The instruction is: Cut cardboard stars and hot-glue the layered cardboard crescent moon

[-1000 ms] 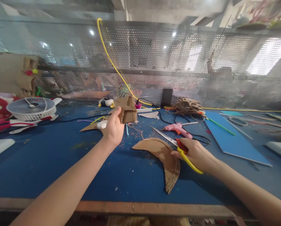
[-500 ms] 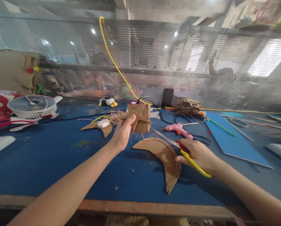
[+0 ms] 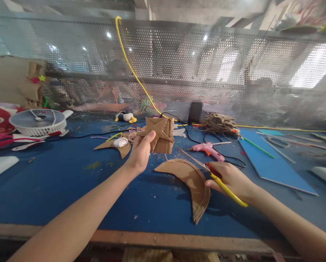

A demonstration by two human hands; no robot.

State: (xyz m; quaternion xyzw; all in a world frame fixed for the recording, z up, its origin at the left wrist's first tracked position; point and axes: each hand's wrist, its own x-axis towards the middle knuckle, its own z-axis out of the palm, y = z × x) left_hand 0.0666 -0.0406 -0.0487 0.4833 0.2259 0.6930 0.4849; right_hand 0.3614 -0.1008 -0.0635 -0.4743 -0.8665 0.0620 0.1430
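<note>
One white block lies at the left edge of the blue desk. Toward the back left corner sits a round white basket, with a large piece of brown cardboard standing behind it, red and yellow decorations on its right side. Farther right, a small white object rests on a pointed cardboard scrap, and a black, white and yellow figure lies near the back edge.

Next comes the left hand, its grip narrow, holding a cardboard star against a squarish cardboard piece, both raised above the middle of the desk. Between the star and the front edge, a thick cardboard crescent lies flat, curving down to the right. The right hand is closed around yellow-handled scissors, whose blades point up and left, tips just beside the squarish piece; whether this hand touches the crescent, I cannot tell.

Behind the right hand lies a pink glue gun, and nearer the back edge a twine bundle. Toward the right edge, a green stick crosses a blue sheet.
</note>
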